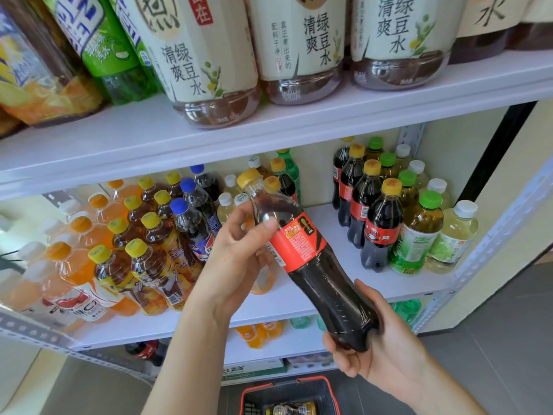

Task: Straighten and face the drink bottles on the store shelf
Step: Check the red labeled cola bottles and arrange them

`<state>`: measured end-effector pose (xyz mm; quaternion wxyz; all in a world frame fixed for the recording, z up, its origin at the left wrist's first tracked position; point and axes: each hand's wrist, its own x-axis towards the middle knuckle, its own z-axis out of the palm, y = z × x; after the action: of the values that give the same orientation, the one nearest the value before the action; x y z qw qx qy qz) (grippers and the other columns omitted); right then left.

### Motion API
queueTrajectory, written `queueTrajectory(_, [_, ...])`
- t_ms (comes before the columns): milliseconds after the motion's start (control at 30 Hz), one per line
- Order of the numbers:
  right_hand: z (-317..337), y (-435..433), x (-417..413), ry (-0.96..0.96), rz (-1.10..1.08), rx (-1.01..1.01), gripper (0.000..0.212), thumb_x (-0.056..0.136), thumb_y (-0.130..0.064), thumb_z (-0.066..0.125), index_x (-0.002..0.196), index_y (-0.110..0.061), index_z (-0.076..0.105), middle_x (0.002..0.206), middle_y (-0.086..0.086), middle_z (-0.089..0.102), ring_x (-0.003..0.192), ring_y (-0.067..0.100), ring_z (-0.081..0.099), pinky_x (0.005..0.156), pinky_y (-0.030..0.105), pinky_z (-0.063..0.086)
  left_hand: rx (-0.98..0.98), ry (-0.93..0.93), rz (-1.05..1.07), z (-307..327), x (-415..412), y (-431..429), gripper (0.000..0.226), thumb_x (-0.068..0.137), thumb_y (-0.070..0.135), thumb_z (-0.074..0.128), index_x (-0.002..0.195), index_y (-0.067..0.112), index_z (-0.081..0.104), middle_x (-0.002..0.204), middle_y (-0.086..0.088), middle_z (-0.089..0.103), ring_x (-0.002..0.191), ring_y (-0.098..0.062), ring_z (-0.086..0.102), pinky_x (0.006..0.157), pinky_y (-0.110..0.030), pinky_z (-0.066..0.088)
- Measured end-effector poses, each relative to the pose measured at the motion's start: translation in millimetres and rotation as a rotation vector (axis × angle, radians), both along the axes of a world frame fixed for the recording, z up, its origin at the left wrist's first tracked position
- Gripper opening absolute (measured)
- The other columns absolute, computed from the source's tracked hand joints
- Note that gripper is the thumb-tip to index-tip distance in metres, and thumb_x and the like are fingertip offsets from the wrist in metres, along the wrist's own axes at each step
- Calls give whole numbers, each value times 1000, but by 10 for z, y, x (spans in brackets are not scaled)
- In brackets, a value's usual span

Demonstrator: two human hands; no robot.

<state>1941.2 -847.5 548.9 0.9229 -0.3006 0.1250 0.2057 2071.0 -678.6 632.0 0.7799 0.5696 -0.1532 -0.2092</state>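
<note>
Upper shelf (pixel 299 127): carries large pale-labelled bottles (pixel 299 49) standing along its front edge.
Middle shelf (pixel 398 287): the working level. Yellow-capped tea bottles (pixel 149 265) and orange drinks fill its left half, and a bare strip runs down the middle.
Cola row (pixel 381 229): a single file of yellow-capped colas near the right end, running from front edge to back, with green-capped bottles (pixel 419 235) just beside it.
Basket (pixel 287 390): on the floor below, between the forearms.
Cola bottle (pixel 311 265): off the shelf, held in the air in front of the bare strip.
Long axis: tilted, with the cap (pixel 248 176) up and left toward the shelf's back and the base down and right toward the person.
Left hand (pixel 236 256): fingers and thumb wrapped round the bottle's shoulder, just above the label.
Right hand (pixel 380 354): cupped under the base, fingers curled round it.
Label (pixel 296 244): seems to show its small-print side, though the wide lens makes this uncertain.
Next move, as a judgement: the cola row lies to the right of and beyond the bottle, and the right hand is nearer to it. The bottle needs turning upright and rotating about its axis before it is set down there.
</note>
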Motion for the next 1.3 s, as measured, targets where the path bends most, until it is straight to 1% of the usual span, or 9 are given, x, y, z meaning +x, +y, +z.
queueTrajectory(167, [-103,31,-8,-7,-39,-82,61,80,-52,56,110,0,70,87,30,63,56,29,58,42,29,45,244,-139,171,132,118,21,34,81,49,65,92,17,72,87,-12,74,75,-17,69,61,-28,54])
queueTrajectory(333, [-213,43,25,-7,-109,-152,42,84,-36,62,121,-17,67,113,22,66,97,33,65,69,39,56,515,-451,216,252,225,64,18,92,31,67,84,14,66,67,1,70,54,-9,62,53,-19,48])
queueTrajectory(500, [-270,-54,84,-15,-90,-818,33,95,-22,60,119,-44,57,123,-6,62,106,4,63,81,25,56,949,-1058,178,225,273,-30,27,89,38,66,103,17,58,66,12,56,57,-10,54,54,-21,39])
queueTrajectory(600, [-280,-141,90,-72,-107,-1006,32,96,-19,58,114,-46,55,126,-9,54,108,0,57,79,21,54,1059,-1257,132,124,349,-137,31,92,31,66,111,8,58,66,4,57,62,-29,59,55,-34,43])
queueTrajectory(700, [-271,-234,93,-135,-171,-1162,34,94,-16,59,107,-46,54,122,-12,55,105,-2,58,86,29,52,1152,-1285,111,-4,481,-169,35,94,30,62,119,5,56,78,-12,65,70,-38,61,60,-43,49])
queueTrajectory(833, [-219,-382,113,-209,-245,-1335,32,93,-19,61,109,-45,54,118,-18,57,104,-5,57,80,18,43,1365,-1238,96,-185,617,-196,36,99,34,51,123,7,51,97,-16,64,82,-40,61,67,-46,50])
queueTrajectory(1033, [-45,-625,234,-319,-463,-1567,37,88,-8,63,118,-30,58,110,-8,58,99,3,57,74,9,45,1481,-1163,330,-282,613,-244,41,96,39,55,127,13,55,100,-12,63,91,-36,61,61,-43,53])
queueTrajectory(1200, [281,-900,573,-441,-741,-1834,43,85,-5,65,126,-13,55,115,5,55,105,18,56,88,34,52,1549,-1186,437,-204,568,-320,48,84,38,70,121,8,62,100,-19,58,94,-40,57,68,-47,52])
queueTrajectory(1300, [394,-1013,822,-404,-739,-2032,49,86,-10,65,133,-7,50,120,16,57,110,33,54,91,42,46,1332,-1300,473,-156,428,-490,39,81,25,76,113,4,67,91,-20,59,84,-40,60,60,-43,50])
